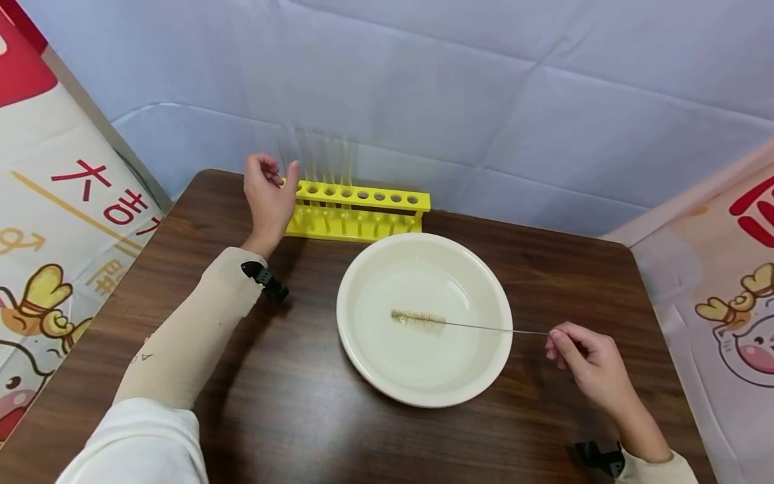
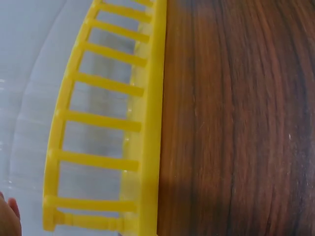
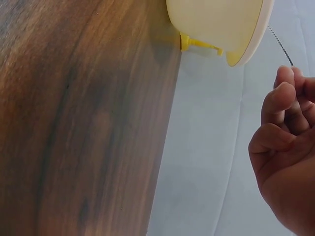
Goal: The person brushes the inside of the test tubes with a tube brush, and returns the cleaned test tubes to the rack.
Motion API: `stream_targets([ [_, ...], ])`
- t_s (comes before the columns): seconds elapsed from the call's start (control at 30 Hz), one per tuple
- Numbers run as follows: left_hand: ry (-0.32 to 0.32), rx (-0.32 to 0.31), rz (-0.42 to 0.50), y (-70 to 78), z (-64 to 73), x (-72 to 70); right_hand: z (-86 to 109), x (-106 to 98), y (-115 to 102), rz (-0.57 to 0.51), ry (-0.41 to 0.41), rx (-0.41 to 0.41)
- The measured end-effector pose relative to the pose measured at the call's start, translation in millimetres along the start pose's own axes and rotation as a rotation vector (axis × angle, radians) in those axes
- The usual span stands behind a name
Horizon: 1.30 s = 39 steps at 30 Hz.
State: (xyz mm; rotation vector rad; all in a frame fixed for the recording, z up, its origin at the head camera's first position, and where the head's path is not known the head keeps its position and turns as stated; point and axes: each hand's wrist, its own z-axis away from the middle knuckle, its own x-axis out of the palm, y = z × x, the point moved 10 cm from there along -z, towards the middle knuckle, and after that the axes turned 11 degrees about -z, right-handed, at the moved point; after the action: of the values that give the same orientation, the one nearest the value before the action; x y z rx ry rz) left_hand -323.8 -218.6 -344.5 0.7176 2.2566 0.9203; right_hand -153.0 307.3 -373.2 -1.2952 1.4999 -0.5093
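Observation:
My left hand is at the left end of a yellow test tube rack, thumb and fingers apart around the leftmost clear test tube. Whether skin touches the glass is hard to see. More clear test tubes stand upright in the rack's left holes. Between thumb and fingertips, my right hand pinches the thin wire handle of a test tube brush. The brush's tan bristles lie over a cream basin holding clear water, and its wire crosses the basin's right rim.
The brown wooden table carries the rack at its back edge, with the basin just in front. Behind hangs a pale cloth backdrop. Printed cloths flank both sides. Several right-hand holes of the rack hold no tubes.

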Motion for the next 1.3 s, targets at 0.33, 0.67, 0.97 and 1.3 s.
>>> stream_targets([
  [0.33, -0.167, -0.035, 0.069, -8.1, -3.9, 12.8, 1.5, 0.2, -4.7, -0.005, 0.007, 0.004],
  [0.67, -0.256, -0.032, -0.013, -11.9, -0.6, 25.1, 5.4, 3.4, -6.0, -0.012, 0.019, -0.001],
  [0.97, -0.226, 0.011, -0.032, -9.2, -5.1, 21.2, 5.1, 0.8, -10.7, -0.043, 0.079, -0.015],
  [1.3, -0.139, 0.018, -0.008, 7.9, -19.0, 11.5, 3.2, -16.8, -20.6, -0.216, 0.212, -0.078],
])
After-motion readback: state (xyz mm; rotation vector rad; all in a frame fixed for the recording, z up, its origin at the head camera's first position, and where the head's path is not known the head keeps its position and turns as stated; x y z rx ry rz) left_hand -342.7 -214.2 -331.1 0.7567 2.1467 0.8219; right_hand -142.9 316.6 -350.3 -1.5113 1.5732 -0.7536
